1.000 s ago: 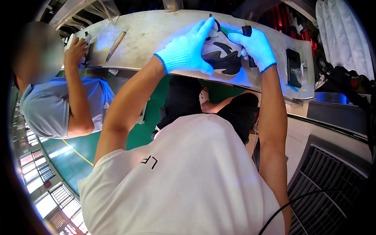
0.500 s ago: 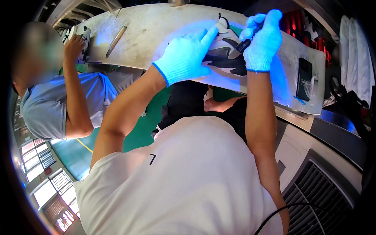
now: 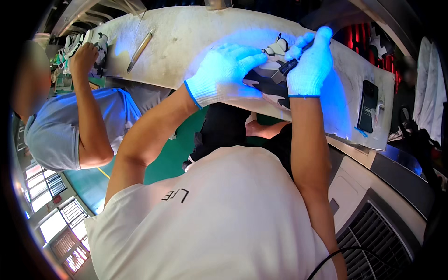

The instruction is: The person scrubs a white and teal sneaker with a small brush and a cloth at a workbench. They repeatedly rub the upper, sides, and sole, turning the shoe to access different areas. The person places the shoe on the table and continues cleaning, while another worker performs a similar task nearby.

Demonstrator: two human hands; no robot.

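Observation:
A shoe [image 3: 268, 88] in grey, black and white lies on the bench under a pool of blue light. My left hand [image 3: 226, 72], in a white knit glove with a blue cuff, rests on the shoe's left side, fingers stretched out and thumb apart. My right hand [image 3: 310, 67], gloved the same way, is closed round a small black hand tool [image 3: 285, 69]. The tool's blocky end is over the shoe's right part, and whether it touches cannot be seen. My fingers hide part of the shoe and most of the tool.
On the pale bench [image 3: 182, 37] lies a wooden-handled pointed tool [image 3: 140, 51]. A black phone [image 3: 368, 106] lies at the right, near the bench edge. At the left, a co-worker [image 3: 84, 121] in grey holds a shoe. White cloths [image 3: 427, 88] hang at the far right.
My left fingers have swung to the right across the shoe and lie flatter. The right hand has shifted slightly with the black tool. The whole view has tilted a little.

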